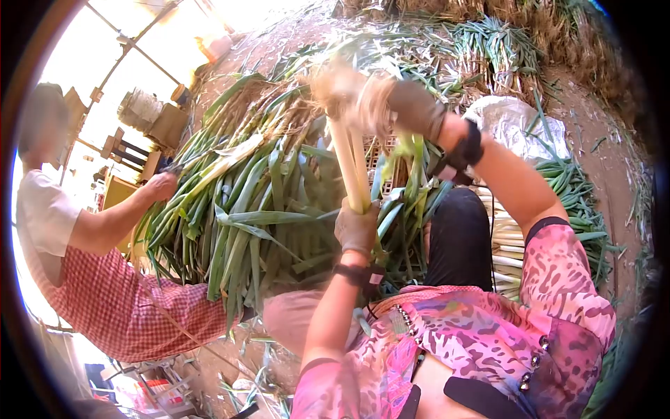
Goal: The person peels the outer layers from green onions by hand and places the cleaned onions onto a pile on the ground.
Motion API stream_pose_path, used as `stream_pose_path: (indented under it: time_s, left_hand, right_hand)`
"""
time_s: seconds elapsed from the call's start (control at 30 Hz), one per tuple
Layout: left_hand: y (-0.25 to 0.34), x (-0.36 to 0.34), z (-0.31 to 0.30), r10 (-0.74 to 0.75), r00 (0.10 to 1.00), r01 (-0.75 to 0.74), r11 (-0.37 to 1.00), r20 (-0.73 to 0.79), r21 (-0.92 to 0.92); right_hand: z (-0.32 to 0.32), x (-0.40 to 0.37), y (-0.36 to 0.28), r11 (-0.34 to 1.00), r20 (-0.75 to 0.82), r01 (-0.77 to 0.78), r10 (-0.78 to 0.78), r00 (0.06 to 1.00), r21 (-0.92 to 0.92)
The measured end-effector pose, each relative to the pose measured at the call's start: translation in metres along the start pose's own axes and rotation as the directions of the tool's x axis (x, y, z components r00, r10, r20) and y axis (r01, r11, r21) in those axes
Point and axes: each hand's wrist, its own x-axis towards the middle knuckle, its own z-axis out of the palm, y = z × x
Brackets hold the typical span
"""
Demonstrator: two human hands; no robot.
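My left hand, in a thin work glove, is closed around a few green onions. Their pale stalks point up and their root ends are at the top. Close to those roots is my gloved right hand, its fingers smeared by motion. Blurred tan root fibres show around the stalk tops. To the left of my hands lies a big heap of untrimmed green onions, leaves hanging over its front. A perforated crate shows partly behind the stalks.
A co-worker sits at the left, one hand at the heap. Right of my knee lie cleaned onions with white stalks. Behind them is a white sack; another onion bundle lies farther back on the dirt floor.
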Motion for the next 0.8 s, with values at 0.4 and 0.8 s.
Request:
stream_pose_path:
  time_s: [0.4,0.8]
  left_hand:
    - [-0.003,0.003,0.008,0.047,0.999,-0.047,0.998,0.025,-0.031]
    - [-0.042,0.007,0.049,-0.048,0.998,0.05,0.997,0.036,-0.064]
  right_hand:
    - [0.032,0.003,0.004,0.919,-0.202,-0.392,0.392,0.898,0.041]
    - [0.031,0.001,-0.035,0.91,0.261,-0.368,0.314,0.913,0.191]
